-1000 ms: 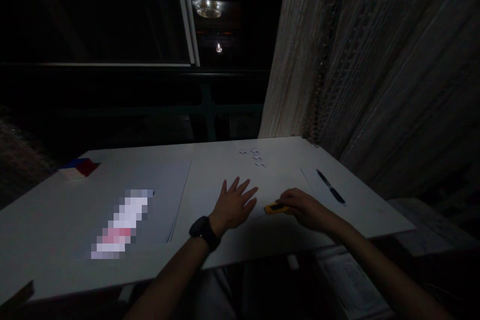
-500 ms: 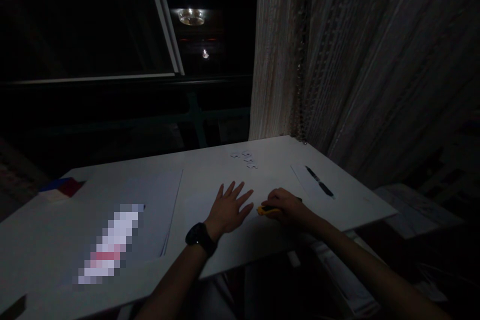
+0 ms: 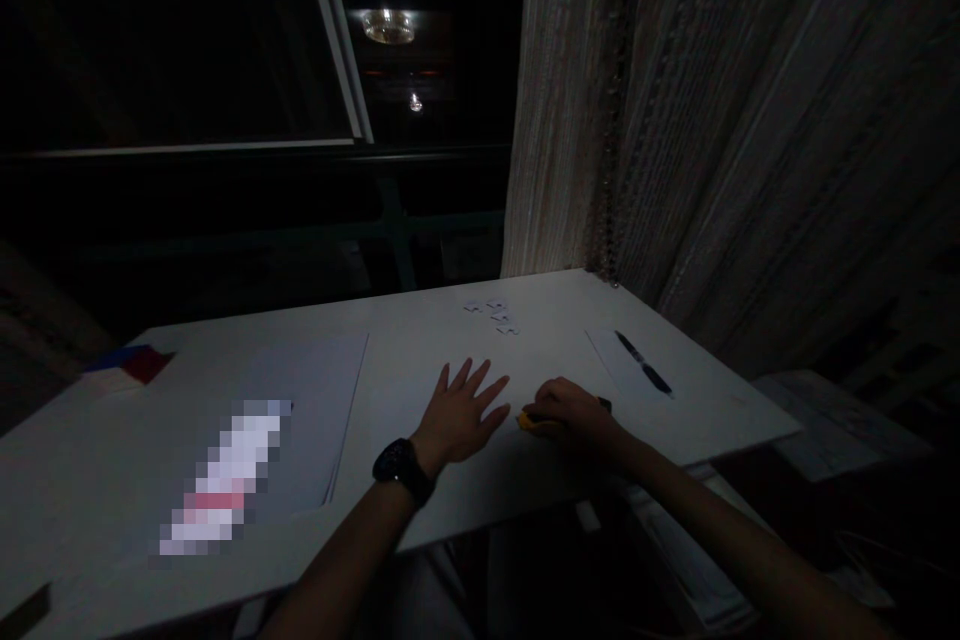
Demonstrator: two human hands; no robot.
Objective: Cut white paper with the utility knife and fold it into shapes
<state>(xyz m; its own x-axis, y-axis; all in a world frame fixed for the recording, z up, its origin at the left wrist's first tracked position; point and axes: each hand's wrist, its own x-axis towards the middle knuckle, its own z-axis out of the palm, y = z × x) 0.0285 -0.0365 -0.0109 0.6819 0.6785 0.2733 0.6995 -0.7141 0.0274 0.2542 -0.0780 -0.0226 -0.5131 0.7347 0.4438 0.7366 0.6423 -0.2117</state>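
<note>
My left hand lies flat on a white sheet on the white table, fingers spread, with a black watch on the wrist. Just to its right, my right hand is closed over a small yellow tool that looks like a utility knife, pressed to the sheet. Only the tool's yellow tip shows beyond the fingers. The scene is very dark.
Several small white paper pieces lie further back. A black pen rests on a paper strip at the right. A larger sheet lies left, a red and blue object at the far left corner. A curtain hangs behind right.
My right hand has slid a little over the yellow tool, covering more of it. The left hand stays flat. The view has shifted slightly.
</note>
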